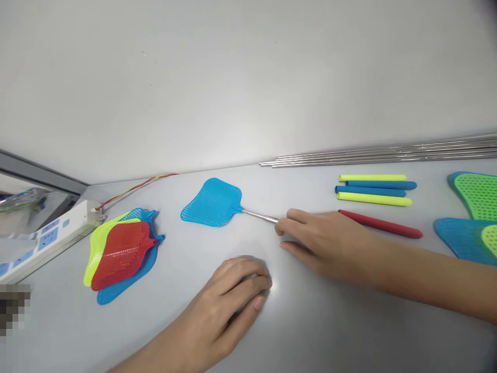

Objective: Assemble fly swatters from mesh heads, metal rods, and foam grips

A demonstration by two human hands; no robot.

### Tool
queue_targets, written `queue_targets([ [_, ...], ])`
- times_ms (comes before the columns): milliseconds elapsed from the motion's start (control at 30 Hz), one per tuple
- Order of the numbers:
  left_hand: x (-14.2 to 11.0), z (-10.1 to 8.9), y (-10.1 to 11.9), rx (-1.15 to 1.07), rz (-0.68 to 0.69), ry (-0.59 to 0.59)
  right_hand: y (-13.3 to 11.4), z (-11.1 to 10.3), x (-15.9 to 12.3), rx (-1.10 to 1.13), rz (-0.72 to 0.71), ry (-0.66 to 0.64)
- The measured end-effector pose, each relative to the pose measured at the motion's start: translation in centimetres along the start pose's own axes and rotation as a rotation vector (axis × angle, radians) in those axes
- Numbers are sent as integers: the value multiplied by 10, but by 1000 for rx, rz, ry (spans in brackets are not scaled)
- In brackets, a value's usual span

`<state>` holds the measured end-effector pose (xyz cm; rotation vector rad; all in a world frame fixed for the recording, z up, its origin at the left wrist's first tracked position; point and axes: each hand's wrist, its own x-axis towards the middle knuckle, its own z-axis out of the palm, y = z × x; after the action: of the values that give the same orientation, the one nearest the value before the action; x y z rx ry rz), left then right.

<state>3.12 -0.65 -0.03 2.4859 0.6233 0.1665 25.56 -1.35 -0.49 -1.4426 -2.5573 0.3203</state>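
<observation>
A blue fly swatter (213, 203) lies flat on the table, its mesh head to the left. Its thin metal rod (259, 215) runs right into the fingers of my right hand (318, 235), which are bent round the rod's end; the hand hides anything of the rod beyond. Just behind that hand rests a red handle tube (384, 225), partly covered by it. My left hand (233, 303) is on the table nearer to me, fingers loosely curved and thumb a little apart, with no object visible in it.
At left, red, yellow and blue swatter heads (122, 254) overlap beside a white power strip (66, 233) with a red-and-yellow cable (135, 187). Yellow and blue handle tubes (375, 190) lie right. Metal rods (373, 154) line the wall; green and blue swatter heads (462, 235) sit far right.
</observation>
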Motion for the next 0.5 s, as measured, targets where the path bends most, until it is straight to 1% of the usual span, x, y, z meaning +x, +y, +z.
queue_targets([
  [267, 2, -2, 1, -12, -10, -11, 3, -9, 7, -54, 141, -97],
  [500, 2, -2, 0, -24, -14, -9, 6, -10, 8, 1, 176, -84],
])
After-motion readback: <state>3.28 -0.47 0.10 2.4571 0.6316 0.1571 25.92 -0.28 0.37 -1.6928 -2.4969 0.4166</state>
